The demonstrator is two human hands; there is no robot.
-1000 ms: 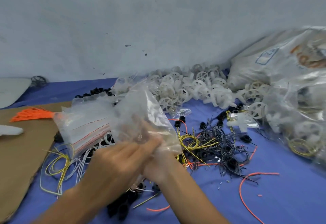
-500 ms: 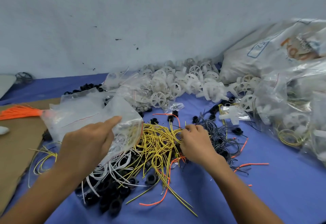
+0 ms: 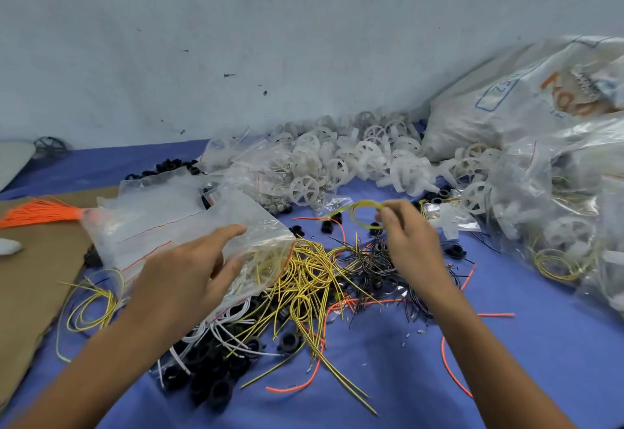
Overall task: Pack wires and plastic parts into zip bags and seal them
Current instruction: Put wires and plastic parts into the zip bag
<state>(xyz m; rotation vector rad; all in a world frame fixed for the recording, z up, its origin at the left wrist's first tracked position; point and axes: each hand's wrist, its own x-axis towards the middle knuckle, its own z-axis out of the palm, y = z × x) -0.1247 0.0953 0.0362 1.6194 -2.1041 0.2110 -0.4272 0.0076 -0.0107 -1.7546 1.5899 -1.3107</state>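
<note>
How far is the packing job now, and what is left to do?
Done: filled bags lie piled at the right. In hand: the left hand holds a zip bag, and the right hand pinches a yellow coil lifted above the pile. Left: loose yellow wires, black wires, white wheels and black parts need bagging, and the held bag needs sealing.
</note>
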